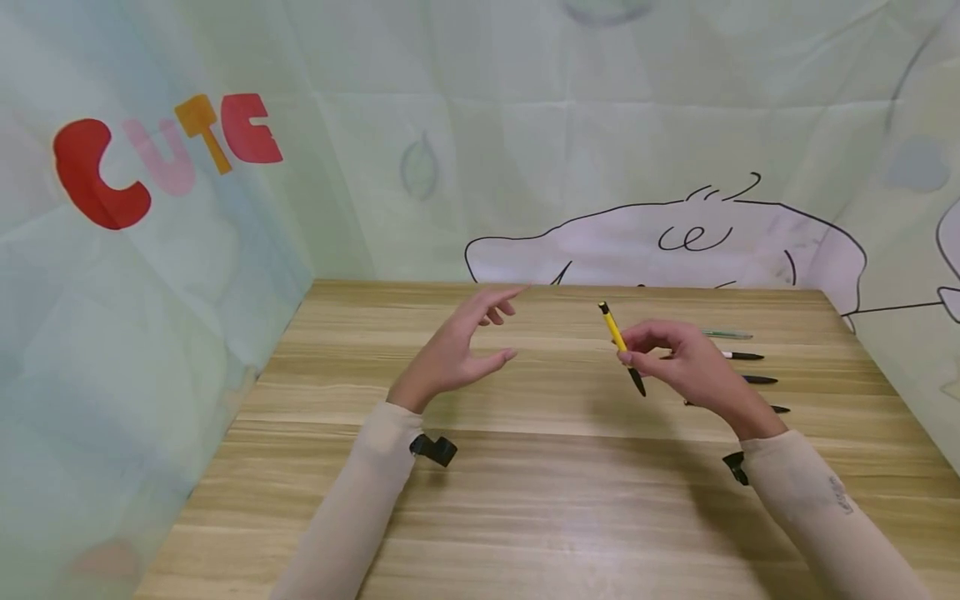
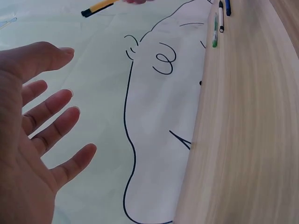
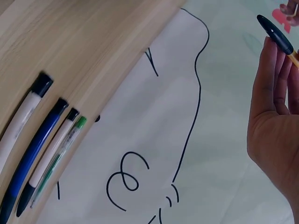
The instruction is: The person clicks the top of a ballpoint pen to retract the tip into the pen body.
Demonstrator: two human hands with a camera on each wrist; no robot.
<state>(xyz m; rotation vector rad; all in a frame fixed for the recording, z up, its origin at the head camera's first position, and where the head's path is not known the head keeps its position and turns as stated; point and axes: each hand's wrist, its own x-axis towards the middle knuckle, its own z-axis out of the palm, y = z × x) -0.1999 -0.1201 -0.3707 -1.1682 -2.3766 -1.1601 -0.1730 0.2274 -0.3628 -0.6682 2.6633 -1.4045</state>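
Observation:
Between the thumb and fingers of my right hand (image 1: pixel 671 358) is a yellow pen (image 1: pixel 615 332) with black ends, held tilted above the table. The right wrist view shows one dark end of that pen (image 3: pixel 275 35) beyond the fingers. My left hand (image 1: pixel 468 346) hovers over the table to the left, thumb and fingers spread apart, with nothing in it. In the left wrist view its fingers (image 2: pixel 56 130) are loosely bent, and the pen's black-tipped end (image 2: pixel 98 8) shows above them.
Several pens lie in a row under and behind the right hand: a clear green pen (image 3: pixel 58 161), a white-and-black pen (image 3: pixel 51 156), a blue pen (image 3: pixel 35 154) and another white pen (image 3: pixel 21 123). A printed cloth (image 1: pixel 420 100) rises along the back edge of the wooden table (image 1: pixel 480 517).

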